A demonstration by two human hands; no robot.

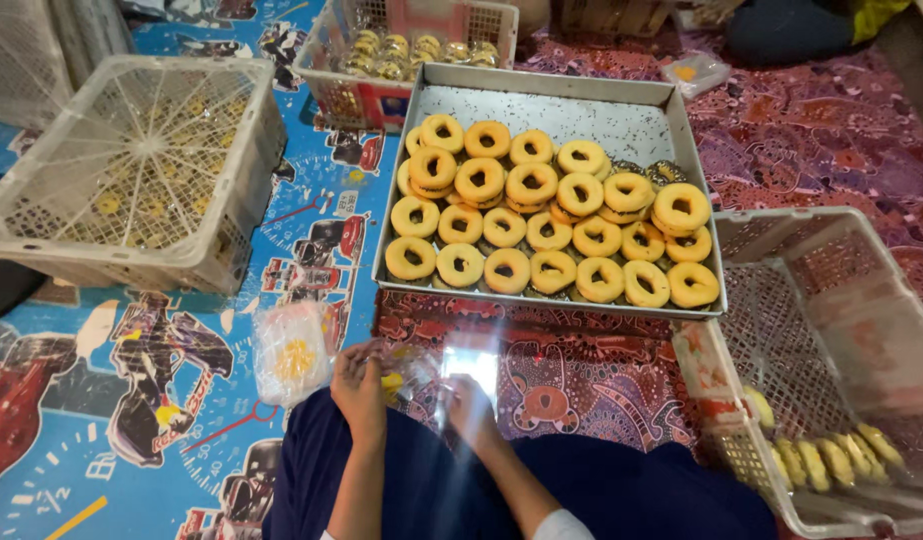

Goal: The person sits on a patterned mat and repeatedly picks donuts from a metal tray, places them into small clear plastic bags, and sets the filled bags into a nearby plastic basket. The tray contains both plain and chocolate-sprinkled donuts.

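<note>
While both hands (pixel 411 385) grip, clear bag (pixel 468 365) upright

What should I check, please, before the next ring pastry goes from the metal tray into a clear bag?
1. Clear bag in both hands, left hand and right hand: ok.
2. Bag mouth open: cannot tell, glare.
3. Ring pastries left in the metal tray: ok, plenty.
4. Tray within reach, just ahead of the hands: ok.
5. Basket at the right has room: ok.
6. Firm grip on the bag: cannot tell.
</note>
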